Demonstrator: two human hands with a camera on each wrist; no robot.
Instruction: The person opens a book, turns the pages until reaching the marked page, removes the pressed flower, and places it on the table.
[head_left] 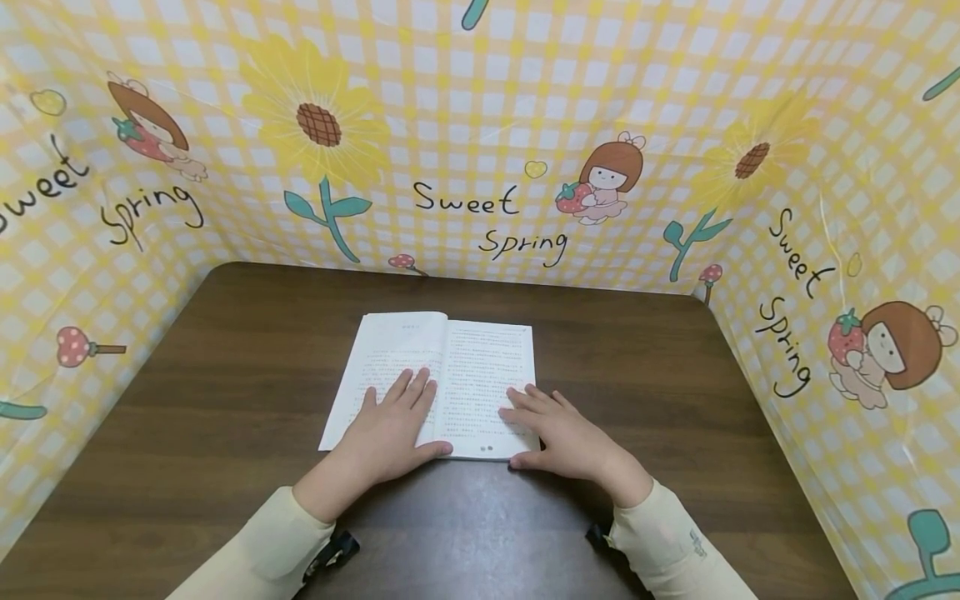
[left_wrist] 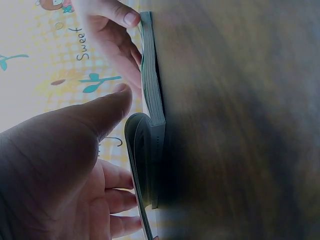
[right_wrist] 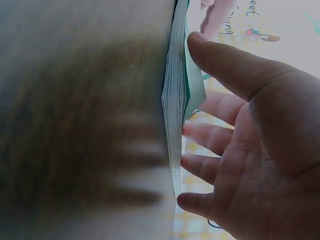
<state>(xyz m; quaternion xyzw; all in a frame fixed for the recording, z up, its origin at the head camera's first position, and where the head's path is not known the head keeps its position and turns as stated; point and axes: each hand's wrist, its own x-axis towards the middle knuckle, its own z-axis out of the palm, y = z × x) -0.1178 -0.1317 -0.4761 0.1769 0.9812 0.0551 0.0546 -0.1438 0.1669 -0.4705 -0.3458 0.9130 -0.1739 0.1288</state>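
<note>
A book (head_left: 487, 358) lies spread on the table, its printed pages facing up. My left hand (head_left: 392, 433) rests with straight fingers on the left page, and its thumb reaches to the lower edge near the spine. On the other side, my right hand (head_left: 566, 435) has its fingertips over the right page's outer edge and its thumb at the lower right corner. In the left wrist view the book (left_wrist: 152, 75) appears edge-on, its thin left part bowed up beside the left hand (left_wrist: 65, 150). The right wrist view has the right hand's fingertips (right_wrist: 192, 161) right at the page block.
The dark wooden table (head_left: 645, 358) extends around the book. Yellow checked cloth (head_left: 480, 100) with flowers and cartoon figures walls it in at the back and both sides. Dark straps (head_left: 333, 554) sit at the sleeve cuffs.
</note>
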